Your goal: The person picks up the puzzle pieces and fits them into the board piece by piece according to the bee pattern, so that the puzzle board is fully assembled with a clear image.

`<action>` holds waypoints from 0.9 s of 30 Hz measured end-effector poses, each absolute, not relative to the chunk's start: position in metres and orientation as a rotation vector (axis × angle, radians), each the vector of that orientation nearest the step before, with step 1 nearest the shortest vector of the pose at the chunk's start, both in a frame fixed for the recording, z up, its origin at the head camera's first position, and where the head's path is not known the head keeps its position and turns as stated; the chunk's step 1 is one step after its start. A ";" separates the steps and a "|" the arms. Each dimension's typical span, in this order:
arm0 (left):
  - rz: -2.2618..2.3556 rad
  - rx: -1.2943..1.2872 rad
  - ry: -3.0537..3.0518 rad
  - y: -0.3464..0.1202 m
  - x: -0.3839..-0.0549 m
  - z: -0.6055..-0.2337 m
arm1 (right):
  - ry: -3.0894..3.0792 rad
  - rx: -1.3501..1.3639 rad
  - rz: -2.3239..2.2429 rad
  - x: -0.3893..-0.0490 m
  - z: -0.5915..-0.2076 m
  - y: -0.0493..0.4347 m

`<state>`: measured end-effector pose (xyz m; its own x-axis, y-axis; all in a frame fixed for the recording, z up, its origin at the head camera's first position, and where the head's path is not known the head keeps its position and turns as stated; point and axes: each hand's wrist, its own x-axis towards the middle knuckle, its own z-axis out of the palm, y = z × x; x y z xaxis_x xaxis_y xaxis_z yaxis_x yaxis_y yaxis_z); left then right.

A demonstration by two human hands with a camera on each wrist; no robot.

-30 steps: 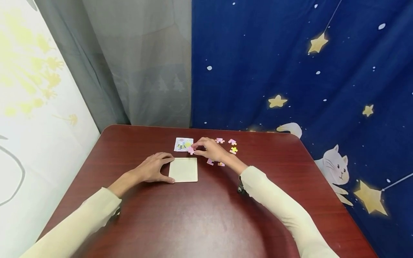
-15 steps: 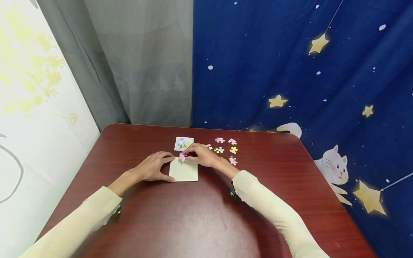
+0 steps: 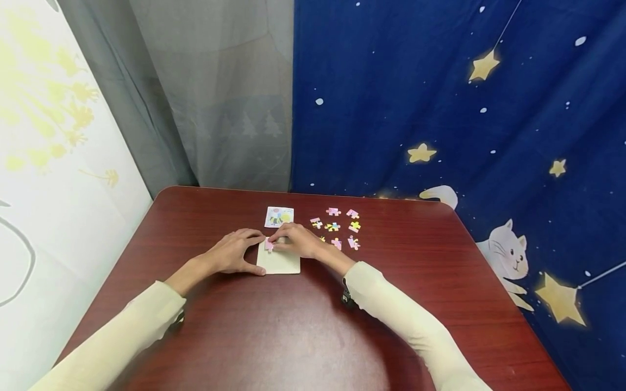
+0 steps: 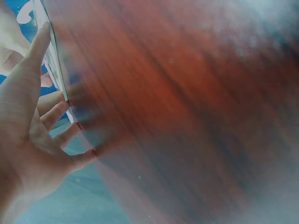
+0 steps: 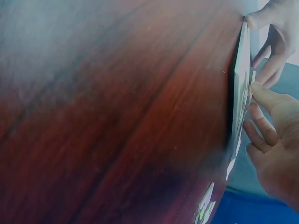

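Note:
A cream square puzzle tray [image 3: 281,264] lies flat on the table. My left hand [image 3: 233,252] holds it at its left side, thumb at the near corner and fingers at the far one; the left wrist view shows the thumb [image 4: 39,44] along the tray's edge. Over the tray's far left corner, a pink puzzle piece [image 3: 269,245] is pinched between thumb and fingers of my right hand [image 3: 299,240]. From the right wrist view, that piece [image 5: 253,77] stands slightly off the tray [image 5: 240,70]. Whether it touches the tray's floor I cannot tell.
Several loose puzzle pieces [image 3: 333,227], pink and yellow, lie right of the tray, one partly behind the right hand. A small picture card [image 3: 278,216] with a bee lies beyond the tray. Curtains [image 3: 362,108] hang behind the reddish-brown table [image 3: 274,331].
My right hand has carried the pink piece left and nearer, from beside the picture card to the tray's far left corner. The left hand has kept its place on the tray.

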<state>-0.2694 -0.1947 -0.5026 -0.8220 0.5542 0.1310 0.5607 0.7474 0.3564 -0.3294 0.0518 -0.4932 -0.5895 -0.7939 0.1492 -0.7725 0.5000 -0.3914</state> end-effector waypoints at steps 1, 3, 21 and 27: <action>-0.605 -0.928 -2.924 -0.195 -0.270 -0.503 | 2.680 -1.396 -0.653 -0.329 -0.494 0.051; -0.608 -0.926 -2.927 -0.195 -0.270 -0.502 | 2.688 -1.387 -0.644 -0.328 -0.495 0.049; -0.605 -0.920 -2.925 -0.194 -0.268 -0.501 | 2.789 -1.296 -0.581 -0.325 -0.503 0.043; -0.604 -0.923 -2.916 -0.195 -0.268 -0.501 | 2.797 -1.278 -0.614 -0.325 -0.503 0.043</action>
<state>-0.2681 -0.1952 -0.5012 -0.8245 0.5490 0.1376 0.5584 0.7498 0.3549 -0.3251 0.0428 -0.5028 -0.6677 -0.7281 0.1549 -0.7260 0.5911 -0.3515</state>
